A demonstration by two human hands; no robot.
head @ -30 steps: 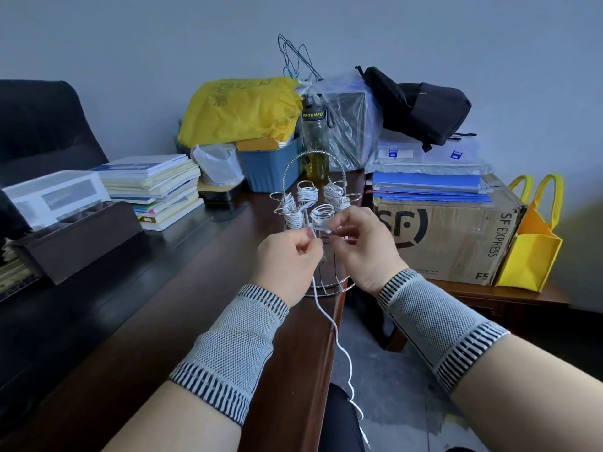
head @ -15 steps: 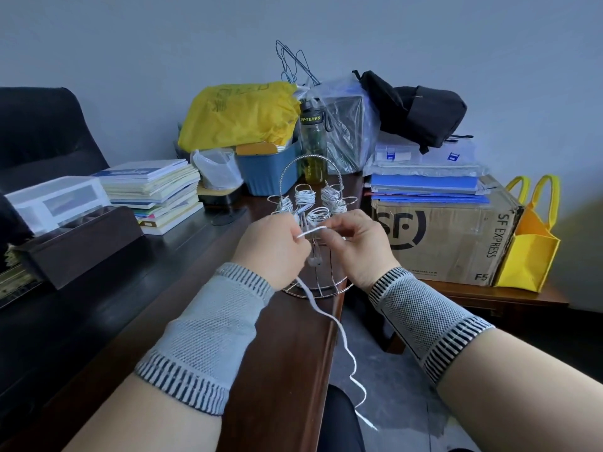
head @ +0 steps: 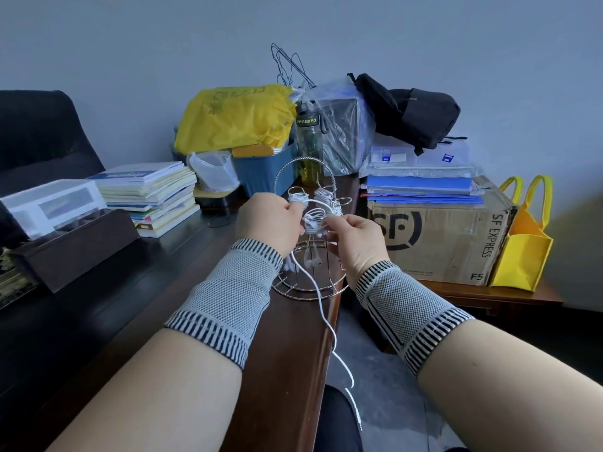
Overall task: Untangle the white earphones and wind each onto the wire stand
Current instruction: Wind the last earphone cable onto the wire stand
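Several thin white earphone cords (head: 313, 216) are sitting coiled in small bundles on the prongs of a silver wire stand (head: 308, 285), which is resting on its round ringed base at the right edge of a dark brown wooden desk (head: 182, 288); one loose cord (head: 329, 331) is trailing from the hands down past the desk edge, and two white earbuds (head: 312, 261) are hanging inside the stand's frame. The left hand (head: 269, 223) is curling its fingers around the cord beside the upper coils, and the right hand (head: 357, 238) is pinching the cord at the front coil between thumb and fingertips. Both wrists are wearing grey knitted bands with striped cuffs. Behind the stand, a blue plastic tub (head: 261, 174) is holding a crumpled yellow plastic bag (head: 235, 120), and a clear green-tinted bottle (head: 308, 145) is standing just beside it. A brown cardboard box (head: 450, 236) to the right is carrying flat blue folders (head: 421, 189), with a yellow fabric tote (head: 522, 246) leaning against its side. A stack of paper books (head: 153, 194) is lying to the left.
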